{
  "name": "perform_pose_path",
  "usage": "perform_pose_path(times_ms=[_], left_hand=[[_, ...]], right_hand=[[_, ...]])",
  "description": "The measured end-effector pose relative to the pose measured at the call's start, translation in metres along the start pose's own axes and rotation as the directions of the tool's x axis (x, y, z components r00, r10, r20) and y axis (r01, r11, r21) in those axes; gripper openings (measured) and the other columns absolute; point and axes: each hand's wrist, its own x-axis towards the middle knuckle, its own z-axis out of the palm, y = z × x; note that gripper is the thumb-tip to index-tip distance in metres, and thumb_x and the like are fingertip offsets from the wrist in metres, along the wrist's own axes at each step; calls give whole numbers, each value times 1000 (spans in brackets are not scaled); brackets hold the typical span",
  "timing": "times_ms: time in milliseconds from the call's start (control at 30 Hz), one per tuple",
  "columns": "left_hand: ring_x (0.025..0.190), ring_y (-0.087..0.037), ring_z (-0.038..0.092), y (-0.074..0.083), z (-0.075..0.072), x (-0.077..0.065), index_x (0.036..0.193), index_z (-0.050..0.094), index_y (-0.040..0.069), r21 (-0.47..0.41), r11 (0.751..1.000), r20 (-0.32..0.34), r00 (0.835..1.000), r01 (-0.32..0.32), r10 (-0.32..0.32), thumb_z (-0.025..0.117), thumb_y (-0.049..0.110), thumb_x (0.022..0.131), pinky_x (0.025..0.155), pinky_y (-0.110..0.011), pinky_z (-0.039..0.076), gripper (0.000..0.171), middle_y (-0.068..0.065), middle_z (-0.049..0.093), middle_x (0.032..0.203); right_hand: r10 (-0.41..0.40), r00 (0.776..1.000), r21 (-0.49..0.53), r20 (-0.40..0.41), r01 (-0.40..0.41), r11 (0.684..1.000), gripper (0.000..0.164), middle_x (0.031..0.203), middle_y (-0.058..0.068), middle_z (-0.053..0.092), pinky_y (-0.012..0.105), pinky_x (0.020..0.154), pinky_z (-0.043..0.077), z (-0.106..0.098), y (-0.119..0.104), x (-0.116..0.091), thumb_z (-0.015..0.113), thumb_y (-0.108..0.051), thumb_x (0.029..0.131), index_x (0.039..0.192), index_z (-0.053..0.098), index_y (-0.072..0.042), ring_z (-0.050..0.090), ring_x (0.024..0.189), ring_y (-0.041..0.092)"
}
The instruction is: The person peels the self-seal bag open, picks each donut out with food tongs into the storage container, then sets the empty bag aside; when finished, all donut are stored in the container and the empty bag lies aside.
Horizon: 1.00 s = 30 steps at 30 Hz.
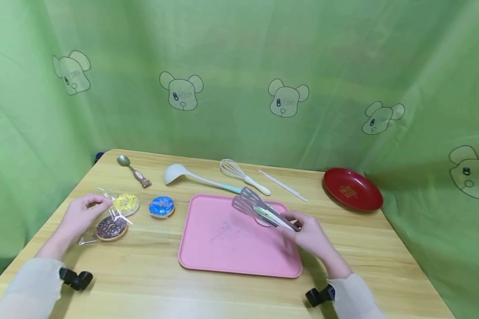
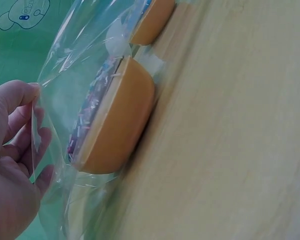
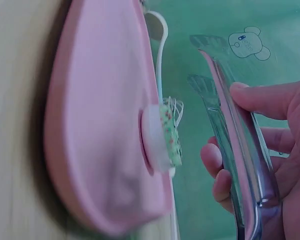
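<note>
My left hand [image 1: 79,215] pinches the edge of a clear plastic bag [image 2: 60,105] at the table's left. A chocolate-topped donut [image 1: 111,228] and a yellow-topped donut [image 1: 126,204] lie by it; whether they are inside the bag I cannot tell. Off to their right sits a blue-topped donut [image 1: 162,207]. My right hand [image 1: 308,234] grips metal tongs [image 1: 259,209] over the pink tray [image 1: 219,252], their slotted ends pointing left and apart from each other. On the tray, partly hidden behind the tongs, rests a green-topped donut [image 3: 171,135].
Along the back lie a spoon [image 1: 137,174], a white ladle [image 1: 201,178] with a green handle, a white whisk [image 1: 249,180] and thin white sticks [image 1: 283,186]. A red plate [image 1: 352,189] stands at the back right. Green curtains [image 1: 239,133] surround the table.
</note>
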Motion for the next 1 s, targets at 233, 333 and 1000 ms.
perform_pose_path(times_ms=[233, 333, 1000], left_hand=[[110, -35, 43, -1, 2, 2, 104, 59, -4, 1, 999, -12, 999, -46, 46, 59, 32, 92, 92, -66, 30, 39, -21, 55, 113], [109, -33, 43, 0, 2, 2, 104, 59, -5, -6, 999, -13, 999, -42, 42, 60, 33, 91, 92, -66, 29, 39, -15, 56, 111], [95, -1, 44, -2, 0, 0, 104, 61, -2, 20, 999, -47, 998, -35, 36, 61, 37, 90, 90, -48, 39, 42, 10, 56, 101]], right_hand=[[107, 994, 131, -21, -103, 986, 49, 94, 12, 63, 30, 60, 51, 6, -1, 9, 76, -20, 77, 119, 59, -1, 57, 77, 23], [112, 994, 137, 14, -113, 984, 52, 91, 13, 63, 32, 61, 50, 9, -1, 11, 78, -21, 74, 119, 59, -3, 56, 77, 23], [-242, 960, -103, 142, 258, 961, 45, 105, 3, 64, 35, 79, 48, 73, -55, 29, 77, -21, 76, 116, 61, -10, 57, 91, 15]])
